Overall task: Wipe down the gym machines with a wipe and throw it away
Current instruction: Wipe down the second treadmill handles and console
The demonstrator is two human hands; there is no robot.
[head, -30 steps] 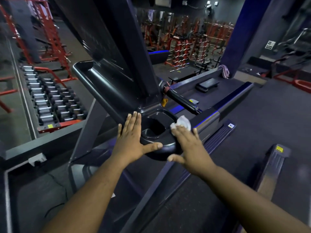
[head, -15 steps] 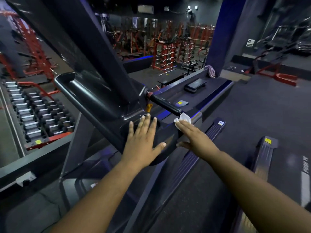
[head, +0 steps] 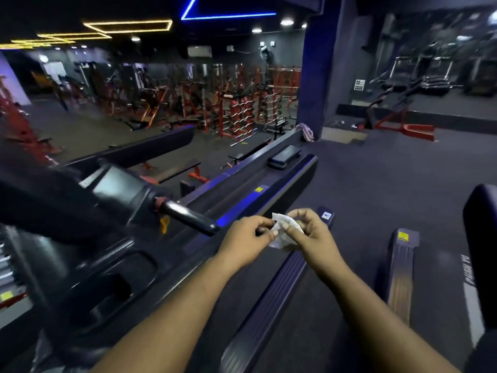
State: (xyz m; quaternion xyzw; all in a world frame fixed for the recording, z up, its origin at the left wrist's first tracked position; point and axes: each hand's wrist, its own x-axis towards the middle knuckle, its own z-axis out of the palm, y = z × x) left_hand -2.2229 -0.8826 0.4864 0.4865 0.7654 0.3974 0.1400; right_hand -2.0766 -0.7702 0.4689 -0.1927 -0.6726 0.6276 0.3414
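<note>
A small white crumpled wipe [head: 284,232] is held in the air between both hands, to the right of the treadmill's black handle [head: 188,218]. My left hand [head: 246,239] pinches its left edge and my right hand [head: 312,235] pinches its right side, fingers curled. Both hands are off the machine. The dark treadmill console [head: 107,265] with its cup recess lies at the lower left, blurred. The treadmill's side rail [head: 269,305] runs below my hands.
A second treadmill's rail [head: 400,265] and console edge [head: 481,251] stand at the right. A dark pillar [head: 317,76] rises behind, with a cloth [head: 306,131] on a rail end. Red weight racks [head: 242,109] fill the back. Open dark floor [head: 376,170] lies right of the treadmill.
Both hands have left the treadmill console and come together in the air, now both pinching the wipe. The view has tilted up toward the gym hall.
</note>
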